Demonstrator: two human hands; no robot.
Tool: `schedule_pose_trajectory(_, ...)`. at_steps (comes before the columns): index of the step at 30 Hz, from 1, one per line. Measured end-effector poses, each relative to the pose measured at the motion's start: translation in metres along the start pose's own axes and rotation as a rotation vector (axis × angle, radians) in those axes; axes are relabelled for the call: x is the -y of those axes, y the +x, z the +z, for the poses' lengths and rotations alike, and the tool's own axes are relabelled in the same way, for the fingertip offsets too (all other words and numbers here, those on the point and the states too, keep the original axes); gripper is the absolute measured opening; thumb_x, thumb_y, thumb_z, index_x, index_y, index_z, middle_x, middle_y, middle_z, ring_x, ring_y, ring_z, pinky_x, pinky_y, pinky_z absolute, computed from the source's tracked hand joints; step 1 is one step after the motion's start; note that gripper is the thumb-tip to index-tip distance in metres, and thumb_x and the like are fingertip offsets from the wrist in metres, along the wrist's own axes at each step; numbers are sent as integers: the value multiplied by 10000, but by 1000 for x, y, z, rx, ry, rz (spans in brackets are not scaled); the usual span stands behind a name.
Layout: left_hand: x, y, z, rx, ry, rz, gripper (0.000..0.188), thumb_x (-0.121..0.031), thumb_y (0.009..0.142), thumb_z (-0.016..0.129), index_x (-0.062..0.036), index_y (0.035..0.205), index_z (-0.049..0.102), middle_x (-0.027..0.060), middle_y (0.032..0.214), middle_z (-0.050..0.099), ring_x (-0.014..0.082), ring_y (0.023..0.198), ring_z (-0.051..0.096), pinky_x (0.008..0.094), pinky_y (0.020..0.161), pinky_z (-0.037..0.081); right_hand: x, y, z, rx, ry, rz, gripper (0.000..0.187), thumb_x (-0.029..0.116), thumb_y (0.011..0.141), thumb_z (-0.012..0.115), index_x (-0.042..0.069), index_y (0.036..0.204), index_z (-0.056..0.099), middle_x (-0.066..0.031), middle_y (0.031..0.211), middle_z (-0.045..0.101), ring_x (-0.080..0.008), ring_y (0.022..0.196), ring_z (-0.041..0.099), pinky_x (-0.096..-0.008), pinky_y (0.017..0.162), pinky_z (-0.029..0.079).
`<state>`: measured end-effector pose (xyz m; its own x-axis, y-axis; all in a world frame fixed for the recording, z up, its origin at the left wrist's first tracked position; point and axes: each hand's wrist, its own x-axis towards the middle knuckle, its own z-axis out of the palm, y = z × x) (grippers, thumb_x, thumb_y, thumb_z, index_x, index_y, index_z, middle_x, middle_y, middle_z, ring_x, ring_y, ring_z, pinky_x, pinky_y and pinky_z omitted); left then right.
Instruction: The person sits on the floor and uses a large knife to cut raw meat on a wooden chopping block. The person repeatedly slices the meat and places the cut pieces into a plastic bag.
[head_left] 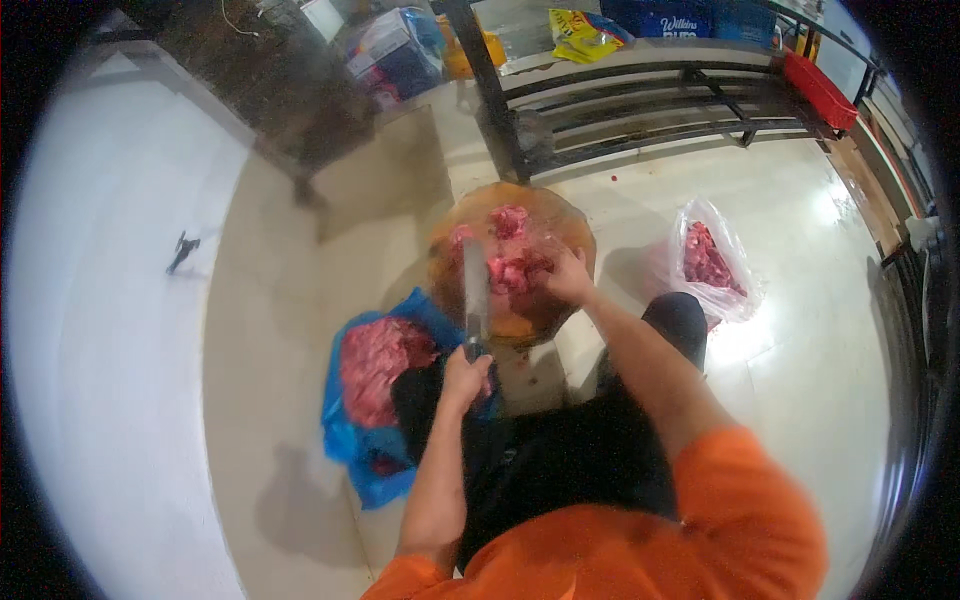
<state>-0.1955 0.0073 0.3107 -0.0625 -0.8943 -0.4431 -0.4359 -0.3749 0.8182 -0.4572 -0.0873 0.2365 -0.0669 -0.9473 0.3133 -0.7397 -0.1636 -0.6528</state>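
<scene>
Beside and to the left of our left hand, we see a blue bag (pixel 345 440) lying spread open around a big slab (pixel 380 365), probably so that the raw meat stays off the floor (pixel 295 420) yet within easy reach. Our left hand (pixel 464 378) is closed around the handle of a knife (pixel 476 290); the blade points away from us over the round board (pixel 562 212), and we judge that this grip leaves its whole length free. Just ahead and to the right of that hand, the pieces (pixel 508 273) sit on the board, between blade and right hand. Our right hand (pixel 570 278) reaches in from the board's right side, fingertips at the meat, perhaps to steady it clear of the edge; we cannot tell whether they grip. Well to its right, a clear bag (pixel 738 262) stands open around small chunks (pixel 705 258), its mouth seemingly left wide for easy filling.
</scene>
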Motion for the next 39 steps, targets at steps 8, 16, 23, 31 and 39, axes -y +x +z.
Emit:
schedule_pose_trajectory(8,45,12,24,265,-454,-38,146,-102,888,592,-53,989,497,39,671,499,159,482,490,326,447,449,19,-8,15,-175,96,113,619,471,822,628,24,1246,571,-207,1380,463,-392,1266,414,-448,1079,312)
schedule_pose_trajectory(16,41,20,31,274,-474,-168,178,-99,890,593,-60,1033,495,35,680,502,156,489,488,326,451,453,24,-5,10,-279,16,-70,542,472,799,651,61,1152,634,-190,1244,568,-388,1165,499,-451,1016,378)
schedule_pose_trajectory(23,21,14,76,359,-528,-130,128,-75,896,560,-70,999,484,42,674,499,161,485,490,339,444,451,39,1,16,-387,175,23,466,383,777,661,116,1158,640,-167,1186,599,-372,1084,554,-450,950,429)
schedule_pose_trajectory(31,-34,32,109,387,-141,269,131,-85,885,582,-53,953,474,36,657,508,146,465,506,314,420,458,38,24,-79,-610,459,163,364,293,816,649,75,1106,650,-143,1092,645,-313,1049,585,-375,912,462)
schedule_pose_trajectory(39,-208,-4,196,655,23,379,217,-157,837,639,21,929,555,70,658,575,149,447,536,319,414,445,-52,14,-242,-858,726,201,312,201,852,638,44,1121,619,-38,886,660,-120,791,591,-260,688,492)
